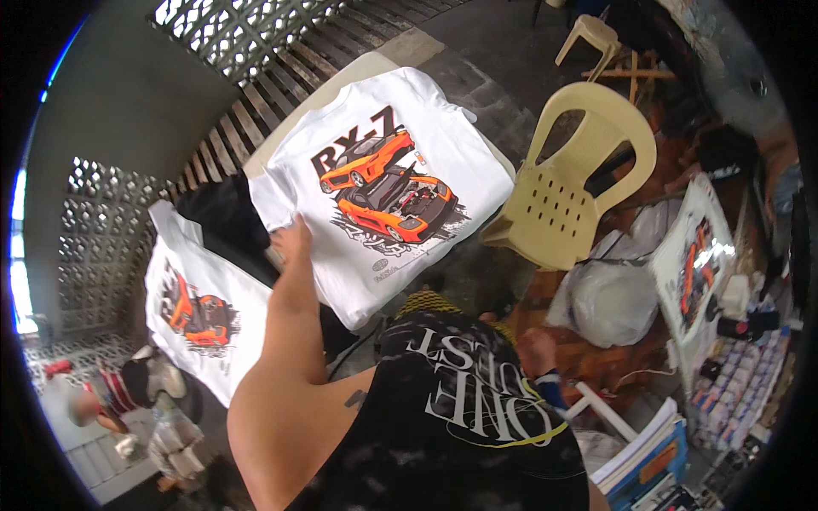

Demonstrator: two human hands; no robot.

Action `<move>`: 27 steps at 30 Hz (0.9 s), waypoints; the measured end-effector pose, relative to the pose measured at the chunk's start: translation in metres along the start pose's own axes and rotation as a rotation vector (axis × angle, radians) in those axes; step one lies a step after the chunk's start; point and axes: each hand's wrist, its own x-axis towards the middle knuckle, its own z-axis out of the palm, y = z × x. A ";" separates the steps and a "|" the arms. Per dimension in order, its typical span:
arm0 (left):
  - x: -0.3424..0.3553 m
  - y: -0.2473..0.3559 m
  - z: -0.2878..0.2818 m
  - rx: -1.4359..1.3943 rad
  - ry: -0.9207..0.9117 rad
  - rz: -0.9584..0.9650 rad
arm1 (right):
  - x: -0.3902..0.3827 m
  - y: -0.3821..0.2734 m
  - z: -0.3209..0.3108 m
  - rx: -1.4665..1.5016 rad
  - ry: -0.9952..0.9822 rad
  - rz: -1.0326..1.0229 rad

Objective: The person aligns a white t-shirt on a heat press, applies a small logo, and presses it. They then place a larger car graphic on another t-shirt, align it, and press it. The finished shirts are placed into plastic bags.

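Note:
My left hand [290, 243] reaches to the lower left sleeve side of a white T-shirt [460, 162] printed with orange sports cars and dark lettering, its fingers closed at the fabric. That shirt lies spread on a pale board [379, 61]. Left of it, a black cloth [217, 213] and a second white printed shirt [256, 307] lie partly under my arm. My right hand [537, 349] hangs beside my body at the lower right, near a white plastic bag [596, 311]; its fingers are not clear.
A cream plastic chair [588, 153] stands right of the board, a small stool [588, 34] behind it. A printed panel [699, 264], blue-framed items [643, 460] and stacked goods [737, 383] crowd the right. Lattice block walls [102, 213] and clutter [145, 400] are at left.

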 end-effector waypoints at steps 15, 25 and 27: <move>-0.293 0.037 -0.091 -0.662 -1.080 2.467 | 0.003 -0.265 -0.041 1.507 -0.134 0.034; -0.442 0.005 -0.174 0.083 -2.290 2.004 | -0.290 -0.249 0.028 0.729 0.672 0.247; -0.501 -0.055 -0.183 0.385 -2.052 2.165 | -0.339 -0.236 0.060 0.272 0.867 0.067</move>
